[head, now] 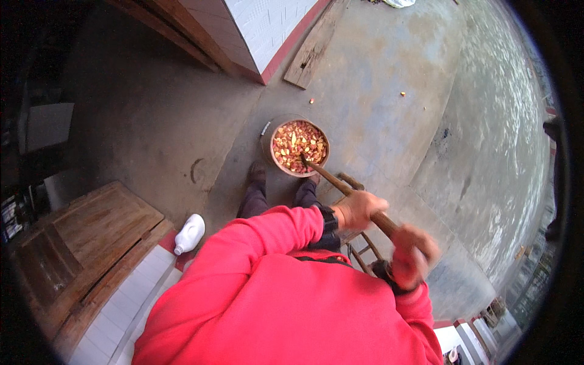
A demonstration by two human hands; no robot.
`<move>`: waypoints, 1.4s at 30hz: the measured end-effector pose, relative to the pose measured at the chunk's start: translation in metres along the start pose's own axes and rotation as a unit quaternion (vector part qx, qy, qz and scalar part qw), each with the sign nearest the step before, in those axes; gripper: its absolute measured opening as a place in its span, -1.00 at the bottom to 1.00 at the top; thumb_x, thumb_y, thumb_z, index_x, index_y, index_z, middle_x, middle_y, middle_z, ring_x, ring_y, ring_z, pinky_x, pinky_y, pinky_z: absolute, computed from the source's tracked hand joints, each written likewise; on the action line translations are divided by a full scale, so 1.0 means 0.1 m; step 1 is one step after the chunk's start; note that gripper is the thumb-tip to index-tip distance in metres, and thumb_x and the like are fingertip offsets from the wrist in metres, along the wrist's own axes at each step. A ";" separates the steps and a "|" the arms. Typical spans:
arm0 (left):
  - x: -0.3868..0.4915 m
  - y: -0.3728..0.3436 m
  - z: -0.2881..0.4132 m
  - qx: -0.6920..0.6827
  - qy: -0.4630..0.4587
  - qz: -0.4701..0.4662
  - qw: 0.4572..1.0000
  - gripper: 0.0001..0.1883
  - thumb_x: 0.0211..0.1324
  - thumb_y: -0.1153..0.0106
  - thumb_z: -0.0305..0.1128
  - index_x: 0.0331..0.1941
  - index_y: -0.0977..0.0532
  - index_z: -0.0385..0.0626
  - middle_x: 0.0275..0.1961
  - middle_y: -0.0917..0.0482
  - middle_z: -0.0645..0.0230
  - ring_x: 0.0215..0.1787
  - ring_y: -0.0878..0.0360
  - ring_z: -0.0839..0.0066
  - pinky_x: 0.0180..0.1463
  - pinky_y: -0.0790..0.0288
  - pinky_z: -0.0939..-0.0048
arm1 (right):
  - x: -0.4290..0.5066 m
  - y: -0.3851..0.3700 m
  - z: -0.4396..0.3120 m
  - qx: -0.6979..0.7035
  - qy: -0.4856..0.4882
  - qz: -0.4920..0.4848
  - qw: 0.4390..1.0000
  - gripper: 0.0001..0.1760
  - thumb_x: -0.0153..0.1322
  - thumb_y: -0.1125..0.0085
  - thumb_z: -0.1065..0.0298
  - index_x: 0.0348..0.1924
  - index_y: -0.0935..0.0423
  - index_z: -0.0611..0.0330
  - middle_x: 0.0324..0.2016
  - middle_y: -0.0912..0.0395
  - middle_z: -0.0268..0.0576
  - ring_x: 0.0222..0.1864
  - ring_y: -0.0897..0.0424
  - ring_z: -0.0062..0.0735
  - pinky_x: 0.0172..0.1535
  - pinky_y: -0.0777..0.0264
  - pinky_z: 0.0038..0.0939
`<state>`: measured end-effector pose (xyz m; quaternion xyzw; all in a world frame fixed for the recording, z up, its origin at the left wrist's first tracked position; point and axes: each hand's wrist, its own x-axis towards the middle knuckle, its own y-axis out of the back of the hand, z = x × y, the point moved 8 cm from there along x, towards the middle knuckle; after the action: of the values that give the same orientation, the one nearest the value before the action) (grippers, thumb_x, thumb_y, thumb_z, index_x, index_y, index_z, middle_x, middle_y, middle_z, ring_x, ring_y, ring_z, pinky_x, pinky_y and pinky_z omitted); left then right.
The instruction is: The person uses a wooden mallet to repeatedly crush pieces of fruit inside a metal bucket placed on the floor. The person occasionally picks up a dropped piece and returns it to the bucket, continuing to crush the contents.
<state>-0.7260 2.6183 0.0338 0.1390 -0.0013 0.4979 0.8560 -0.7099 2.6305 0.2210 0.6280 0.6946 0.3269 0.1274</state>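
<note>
A round bucket (272, 157) stands on the concrete floor just beyond my feet, filled near its rim with chopped red-skinned, yellow-fleshed pieces (292, 137), perhaps sweet potato. My left hand (360, 210) grips a long wooden handle (333, 179) partway along. Higher up the same handle, near its end, my right hand (414, 255) is closed round it and looks blurred. The handle slants down to the bucket, where its dark lower end (304, 158) meets the pieces. What kind of tool head it has is hidden among them.
A white plastic jug (190, 233) lies on the left by a wooden door (105, 228). A wooden plank (315, 50) rests along the white-tiled wall (264, 27). Beside my legs is a wooden ladder-like frame (365, 248). Stray chopped bits (403, 94) dot the floor.
</note>
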 end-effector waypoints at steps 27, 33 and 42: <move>-0.13 0.22 -0.54 -0.024 0.020 0.048 0.998 -0.80 0.02 -0.14 -0.34 -0.54 -0.33 -0.12 -0.58 -0.44 0.16 -0.45 -0.50 0.05 -0.38 -0.33 0.10 | -0.24 -0.50 0.75 0.334 -0.087 -0.069 0.936 -0.62 0.33 -0.03 0.35 -0.74 -0.15 0.20 -0.81 -0.24 -0.25 -0.74 -0.24 -0.43 -0.59 -0.14 -0.42; 0.07 0.28 0.32 -0.017 -0.070 0.023 0.997 -0.86 -0.09 -0.16 -0.34 -0.46 -0.40 -0.06 -0.50 -0.54 0.14 -0.37 -0.56 0.03 -0.32 -0.40 0.08 | 0.13 0.17 -0.07 0.266 -0.022 -0.034 0.963 -0.78 0.26 -0.05 0.46 -0.66 -0.30 0.26 -0.71 -0.37 -0.13 -0.66 -0.42 -0.29 -0.51 -0.36 -0.36; -0.30 0.40 -0.47 0.046 0.017 0.025 0.998 -0.87 -0.06 -0.13 -0.33 -0.47 -0.39 -0.05 -0.50 -0.55 0.15 -0.34 -0.56 0.04 -0.29 -0.39 0.08 | -0.18 -0.55 0.35 0.140 0.015 -0.137 0.981 -0.76 0.26 -0.01 0.44 -0.67 -0.26 0.29 -0.70 -0.34 -0.12 -0.66 -0.36 -0.25 -0.53 -0.28 -0.34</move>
<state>-0.7814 2.6225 -0.0059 0.1693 0.0326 0.5212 0.8358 -0.7297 2.6240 0.1564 0.5334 0.8149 0.2154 0.0718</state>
